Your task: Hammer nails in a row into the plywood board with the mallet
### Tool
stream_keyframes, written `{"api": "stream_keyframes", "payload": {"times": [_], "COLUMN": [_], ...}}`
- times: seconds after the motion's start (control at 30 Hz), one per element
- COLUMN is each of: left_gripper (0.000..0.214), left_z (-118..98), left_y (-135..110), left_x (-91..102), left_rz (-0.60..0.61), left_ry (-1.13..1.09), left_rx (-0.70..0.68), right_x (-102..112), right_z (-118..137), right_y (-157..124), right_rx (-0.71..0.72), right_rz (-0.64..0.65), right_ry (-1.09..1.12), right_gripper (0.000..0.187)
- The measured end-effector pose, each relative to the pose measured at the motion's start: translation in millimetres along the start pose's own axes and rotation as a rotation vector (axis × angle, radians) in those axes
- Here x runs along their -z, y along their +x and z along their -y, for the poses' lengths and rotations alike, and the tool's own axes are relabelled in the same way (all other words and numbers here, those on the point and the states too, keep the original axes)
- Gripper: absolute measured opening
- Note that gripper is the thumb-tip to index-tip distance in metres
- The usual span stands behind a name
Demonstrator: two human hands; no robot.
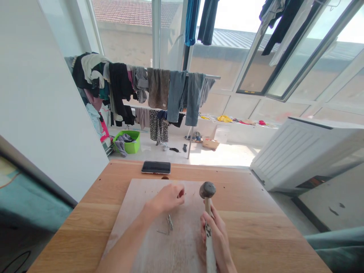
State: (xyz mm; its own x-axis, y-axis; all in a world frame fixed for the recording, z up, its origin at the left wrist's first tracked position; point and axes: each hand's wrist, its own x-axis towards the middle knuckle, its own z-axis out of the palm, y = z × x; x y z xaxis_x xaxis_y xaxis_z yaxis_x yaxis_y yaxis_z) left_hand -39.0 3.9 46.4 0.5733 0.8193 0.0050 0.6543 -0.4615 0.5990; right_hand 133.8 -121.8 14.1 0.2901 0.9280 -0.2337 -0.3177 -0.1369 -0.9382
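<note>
The right hand (218, 231) is wrapped around the long, spotted handle of a hammer (209, 242), with its fingers bent and closed on it. The hammer's dark, round head points up and away from the person, over the right side of a pale flat board (178, 252). The left hand (170, 197) is over the far part of the board, with its fingers curled in close together. I cannot tell if they pinch something, because the tips are too small and blurry. A little bunch of thin metal nails (170, 223) lies on the board, nearer the person than the left hand, and one nail lies just to the left of the bunch. The board lies on a wooden table (256, 227). A black phone (156, 167) lies near the table's far edge, just past the board.
</note>
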Motion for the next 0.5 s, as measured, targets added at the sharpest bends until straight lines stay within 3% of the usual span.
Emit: {"api": "stream_keyframes", "payload": {"times": [0.17,0.5], "left_gripper": [0.013,0.015], "left_z": [20,29], "left_y": [21,19], "left_x": [-18.4,-25.9], "left_rz": [-0.134,-0.114], "left_ry": [-0.160,-0.235], "left_rx": [0.013,-0.029], "right_x": [-1,5], "right_z": [5,-3], "right_y": [2,4], "right_rx": [-0.007,-0.025], "right_rz": [0.008,-0.011], "right_ry": [-0.023,-0.068], "right_gripper": [0.052,0.048]}}
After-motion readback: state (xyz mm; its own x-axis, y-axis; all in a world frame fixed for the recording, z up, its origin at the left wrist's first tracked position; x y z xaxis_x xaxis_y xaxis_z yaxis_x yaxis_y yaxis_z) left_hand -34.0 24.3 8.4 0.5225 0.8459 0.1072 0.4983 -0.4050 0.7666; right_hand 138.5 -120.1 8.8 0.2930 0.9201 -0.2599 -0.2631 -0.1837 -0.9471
